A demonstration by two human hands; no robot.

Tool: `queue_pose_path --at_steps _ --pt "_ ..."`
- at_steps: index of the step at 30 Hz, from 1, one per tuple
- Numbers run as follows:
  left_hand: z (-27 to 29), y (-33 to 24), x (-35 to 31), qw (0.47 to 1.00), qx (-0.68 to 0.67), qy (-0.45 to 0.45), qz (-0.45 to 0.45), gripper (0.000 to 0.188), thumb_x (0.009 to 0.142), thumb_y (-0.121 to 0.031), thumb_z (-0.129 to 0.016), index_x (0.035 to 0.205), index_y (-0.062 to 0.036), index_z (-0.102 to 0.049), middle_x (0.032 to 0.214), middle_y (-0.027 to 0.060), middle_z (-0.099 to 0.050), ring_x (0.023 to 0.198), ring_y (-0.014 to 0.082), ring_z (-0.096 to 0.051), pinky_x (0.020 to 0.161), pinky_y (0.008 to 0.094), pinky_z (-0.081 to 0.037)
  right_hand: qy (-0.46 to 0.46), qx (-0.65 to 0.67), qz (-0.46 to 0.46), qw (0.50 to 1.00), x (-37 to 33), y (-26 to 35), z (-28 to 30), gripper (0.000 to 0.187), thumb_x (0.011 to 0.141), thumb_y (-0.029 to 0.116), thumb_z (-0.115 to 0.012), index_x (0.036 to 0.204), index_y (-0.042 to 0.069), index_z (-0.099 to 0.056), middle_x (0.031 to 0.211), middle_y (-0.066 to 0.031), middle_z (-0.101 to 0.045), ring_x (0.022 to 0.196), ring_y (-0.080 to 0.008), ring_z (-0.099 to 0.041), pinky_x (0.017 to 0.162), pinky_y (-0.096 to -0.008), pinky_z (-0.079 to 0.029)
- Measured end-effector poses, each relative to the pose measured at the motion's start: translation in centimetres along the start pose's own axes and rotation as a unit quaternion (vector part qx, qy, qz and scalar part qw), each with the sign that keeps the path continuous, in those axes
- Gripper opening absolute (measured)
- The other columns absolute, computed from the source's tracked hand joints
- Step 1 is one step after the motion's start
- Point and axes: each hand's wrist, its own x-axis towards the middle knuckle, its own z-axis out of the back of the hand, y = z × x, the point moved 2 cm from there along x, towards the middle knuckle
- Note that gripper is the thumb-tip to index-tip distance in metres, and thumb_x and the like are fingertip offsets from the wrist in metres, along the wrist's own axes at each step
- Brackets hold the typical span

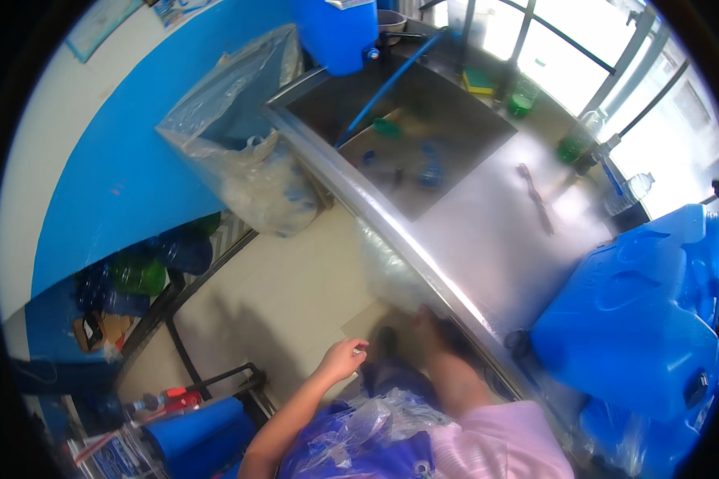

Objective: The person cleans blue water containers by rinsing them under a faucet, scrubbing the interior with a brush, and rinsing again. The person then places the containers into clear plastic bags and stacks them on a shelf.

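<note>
My left hand [342, 359] is low in front of my body, fingers curled together. A small pale spot shows at its fingertips; I cannot make out what it is. My right hand [425, 319] reaches forward beside the steel sink's front rim [407, 247], smeared by motion, its fingers indistinct. Just past it a clear plastic bag [385, 257] hangs against the rim; whether the hand touches it I cannot tell. Crumpled clear plastic [367, 427] lies over the purple cloth at my waist.
Large blue jugs [623, 311] stand at the right. A big clear bag [256, 176] of plastic sits left of the sink basin [455, 128], which has a blue hose [387, 88] across it. Bottles [140, 271] lie on a low shelf. A blue container [200, 435] is at lower left.
</note>
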Motion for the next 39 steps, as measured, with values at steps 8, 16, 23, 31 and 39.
queue_pose_path --at_steps 8,16,23,31,39 --pt "0.2 -4.6 8.6 0.963 0.145 0.019 -0.227 0.030 0.077 -0.005 -0.055 0.104 -0.0012 -0.065 0.099 0.0198 -0.063 0.092 0.0366 -0.062 0.084 0.0428 -0.050 -0.054 -0.466 0.505 0.725 -12.1 5.1 -1.0 0.013 0.067 0.012 -0.065 0.064 0.001 -0.058 0.126 -0.0228 -0.053 0.099 -0.0360 -0.059 0.078 -0.0425 -0.048" --pt "0.8 -12.0 12.4 0.883 0.091 0.106 -0.448 0.033 0.072 0.006 -0.048 0.099 -0.0016 -0.065 0.094 0.0196 -0.062 0.091 0.0393 -0.060 0.082 0.0448 -0.049 0.064 -0.176 0.488 0.852 -28.2 10.6 0.9 0.021 0.063 0.000 -0.060 0.056 0.001 -0.040 0.146 -0.0220 -0.040 0.117 -0.0325 -0.057 0.076 -0.0318 -0.047" --pt "-3.1 -14.7 11.4 0.739 0.125 0.304 -0.588 0.077 0.062 0.010 -0.052 0.136 -0.0085 -0.045 0.123 0.0198 -0.054 0.112 0.0396 -0.053 0.092 0.0435 -0.045 0.025 -0.062 0.497 0.865 -44.4 9.7 0.5 0.025 0.062 -0.009 -0.052 0.057 0.003 -0.031 0.140 -0.0305 -0.044 0.113 -0.0301 -0.061 0.082 -0.0353 -0.046" --pt "-12.2 -13.2 4.4 0.431 0.461 0.671 -0.388 0.052 0.069 -0.041 -0.076 0.108 -0.0065 -0.070 0.099 0.0150 -0.069 0.098 0.0299 -0.063 0.079 0.0385 -0.049 -0.098 0.074 0.405 0.906 -60.5 5.8 8.2 0.023 0.069 -0.002 -0.055 0.064 0.006 -0.033 0.123 -0.0258 -0.059 0.097 -0.0292 -0.066 0.081 -0.0386 -0.051" --pt "-13.4 -16.0 -5.3 0.539 0.083 0.806 -0.230 0.038 0.088 -0.022 -0.066 0.121 -0.0077 -0.055 0.110 0.0056 -0.064 0.092 0.0184 -0.064 0.082 0.0347 -0.050 -0.822 -0.310 0.166 0.449 -64.4 2.9 8.2 0.051 0.075 0.022 -0.080 0.115 0.004 -0.055 0.116 -0.0217 -0.055 0.095 -0.0263 -0.060 0.076 -0.0381 -0.050"
